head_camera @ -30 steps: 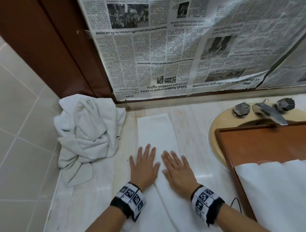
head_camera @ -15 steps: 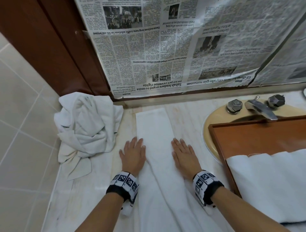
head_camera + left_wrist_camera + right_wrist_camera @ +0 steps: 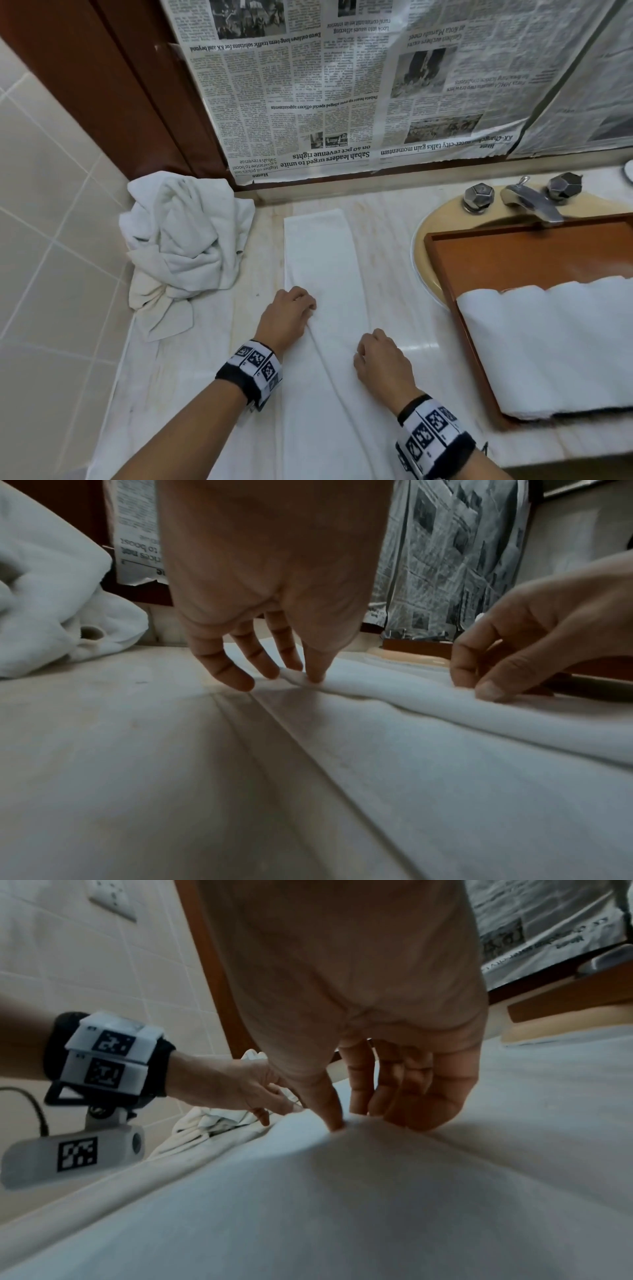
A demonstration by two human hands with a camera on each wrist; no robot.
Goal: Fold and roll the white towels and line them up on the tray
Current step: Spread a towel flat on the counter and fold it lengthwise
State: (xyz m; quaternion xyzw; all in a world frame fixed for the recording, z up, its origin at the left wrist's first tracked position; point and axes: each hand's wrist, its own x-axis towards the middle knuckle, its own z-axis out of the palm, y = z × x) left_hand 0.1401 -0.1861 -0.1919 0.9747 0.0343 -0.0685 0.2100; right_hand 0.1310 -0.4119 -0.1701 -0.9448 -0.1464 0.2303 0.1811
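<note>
Both hands pinch the folded towel (image 3: 318,260) at mid-frame — left hand (image 3: 286,317) at its left edge, right hand (image 3: 380,363) lower right — tray (image 3: 513,253) far right.

The head view is bright and evenly lit, sharp enough that the headlines on the upside-down newspaper sheets (image 3: 342,85) read clearly. A soft glare patch sits on the pale marble desk (image 3: 416,346) just right of the right hand. Straight lines bow toward the edges. Both wrist views are dimmer, grainy and soft; the palms close to the lens are blurred, with faint shadows under the fingers (image 3: 236,674).
</note>
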